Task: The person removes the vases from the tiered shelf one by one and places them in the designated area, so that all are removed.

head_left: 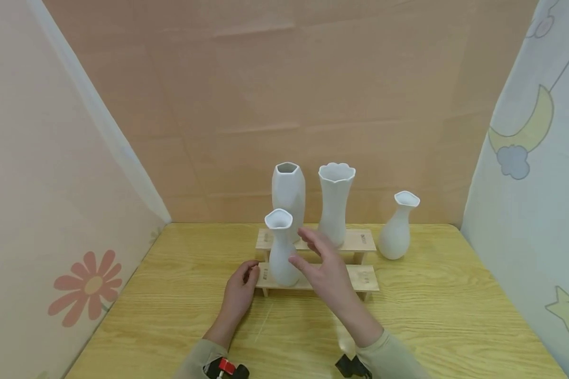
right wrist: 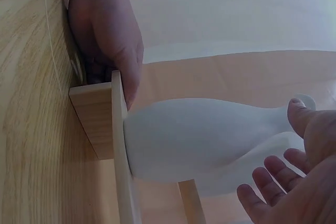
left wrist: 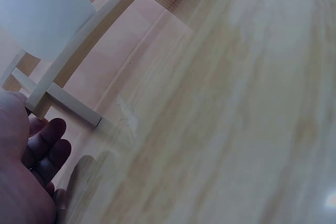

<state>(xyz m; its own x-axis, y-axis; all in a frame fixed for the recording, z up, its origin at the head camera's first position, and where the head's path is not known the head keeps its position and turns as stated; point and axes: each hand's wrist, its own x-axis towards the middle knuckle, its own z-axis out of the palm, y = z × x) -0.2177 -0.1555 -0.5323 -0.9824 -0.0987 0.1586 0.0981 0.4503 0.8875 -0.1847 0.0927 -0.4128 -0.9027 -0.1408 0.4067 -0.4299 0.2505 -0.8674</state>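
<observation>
At the left end of the two-step wooden stand (head_left: 332, 284), my left hand (head_left: 241, 288) grips the lower step's edge. Its thumb lies on top and its fingers curl below, as the right wrist view shows. A white bulb-shaped vase (head_left: 282, 258) with a flared, angular rim stands upright on that lower step, just right of my left hand. My right hand (head_left: 329, 273) is raised at the vase's right side, fingers spread and holding nothing. In the right wrist view, the thumb of the right hand (right wrist: 294, 177) overlaps the vase's neck.
On the upper step stand a faceted white vase (head_left: 289, 192) and a white vase with a scalloped rim (head_left: 334, 205). Another bulb-shaped white vase (head_left: 395, 234) is on the wooden table (head_left: 455, 310), right of the stand. Fabric walls (head_left: 313, 105) surround the table's back and sides.
</observation>
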